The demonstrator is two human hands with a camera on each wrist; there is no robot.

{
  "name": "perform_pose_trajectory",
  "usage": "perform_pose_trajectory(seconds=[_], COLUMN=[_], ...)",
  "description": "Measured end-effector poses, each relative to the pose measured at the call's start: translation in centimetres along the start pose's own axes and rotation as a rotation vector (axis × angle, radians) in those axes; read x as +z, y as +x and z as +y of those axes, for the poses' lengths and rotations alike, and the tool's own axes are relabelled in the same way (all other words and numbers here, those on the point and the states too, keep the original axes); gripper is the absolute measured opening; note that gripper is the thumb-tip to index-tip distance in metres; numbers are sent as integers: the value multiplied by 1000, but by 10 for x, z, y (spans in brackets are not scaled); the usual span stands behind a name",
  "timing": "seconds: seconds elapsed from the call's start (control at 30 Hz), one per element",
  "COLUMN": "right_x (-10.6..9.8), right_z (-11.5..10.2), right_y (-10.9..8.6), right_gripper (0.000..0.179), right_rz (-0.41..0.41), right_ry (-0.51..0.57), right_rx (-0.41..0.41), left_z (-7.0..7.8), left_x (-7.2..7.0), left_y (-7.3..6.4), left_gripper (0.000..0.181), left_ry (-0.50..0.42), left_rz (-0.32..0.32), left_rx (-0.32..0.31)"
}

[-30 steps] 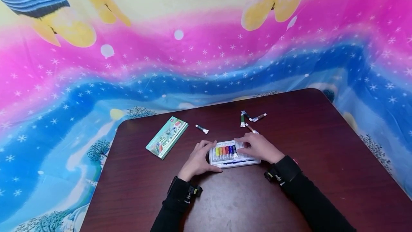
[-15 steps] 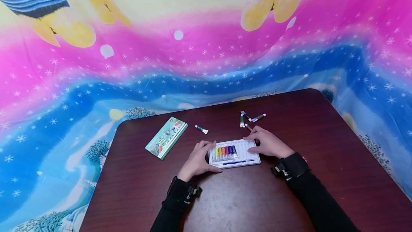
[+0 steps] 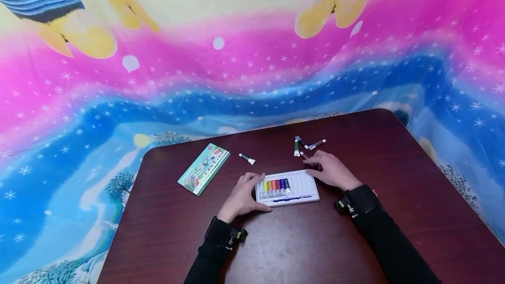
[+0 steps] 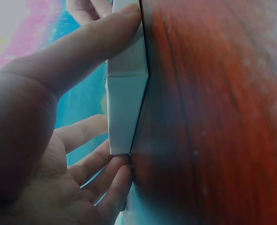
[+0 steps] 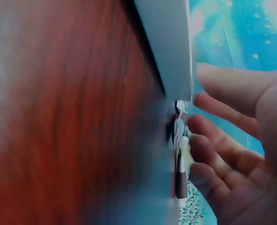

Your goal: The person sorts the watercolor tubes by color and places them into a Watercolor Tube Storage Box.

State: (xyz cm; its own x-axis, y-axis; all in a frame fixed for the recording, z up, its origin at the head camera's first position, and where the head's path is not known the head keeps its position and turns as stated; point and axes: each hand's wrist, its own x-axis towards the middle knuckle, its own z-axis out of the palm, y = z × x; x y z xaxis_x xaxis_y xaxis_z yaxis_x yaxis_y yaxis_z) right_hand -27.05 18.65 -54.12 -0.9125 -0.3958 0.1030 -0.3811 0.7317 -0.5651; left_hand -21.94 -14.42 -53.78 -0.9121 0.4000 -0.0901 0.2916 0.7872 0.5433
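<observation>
White tray holds paint tubes (brush too).

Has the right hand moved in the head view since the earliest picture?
Yes. Against the table, the right hand has moved rightward and slightly toward the far edge.

The paint tray is white, its paint tubes running from yellow through orange and red to blue and near-black, its paintbrush blue. The mint-green carton has a multicoloured print, the reddish-brown tabletop a wood grain. The pink, blue and cream backdrop cloth has white snowflakes.
</observation>
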Motion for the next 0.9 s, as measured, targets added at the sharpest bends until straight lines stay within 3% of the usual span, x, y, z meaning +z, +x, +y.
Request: perform_pose_trajectory(seconds=[0.2, 0.43, 0.67, 0.9], right_x=[-4, -9, -7, -5], right_z=[8, 13, 15, 14], right_y=[22, 56, 80, 91], right_gripper=[29, 24, 23, 15], right_rz=[142, 211, 185, 145], right_ry=[-5, -78, -158, -216], right_rx=[15, 69, 105, 121], left_z=[0, 1, 1, 0], left_x=[0, 0, -2, -1], left_y=[-1, -1, 0, 0], left_gripper=[109, 109, 108, 107], left_ry=[-3, 6, 9, 4], left_rz=[1, -7, -12, -9], left_rx=[-14, -11, -12, 1])
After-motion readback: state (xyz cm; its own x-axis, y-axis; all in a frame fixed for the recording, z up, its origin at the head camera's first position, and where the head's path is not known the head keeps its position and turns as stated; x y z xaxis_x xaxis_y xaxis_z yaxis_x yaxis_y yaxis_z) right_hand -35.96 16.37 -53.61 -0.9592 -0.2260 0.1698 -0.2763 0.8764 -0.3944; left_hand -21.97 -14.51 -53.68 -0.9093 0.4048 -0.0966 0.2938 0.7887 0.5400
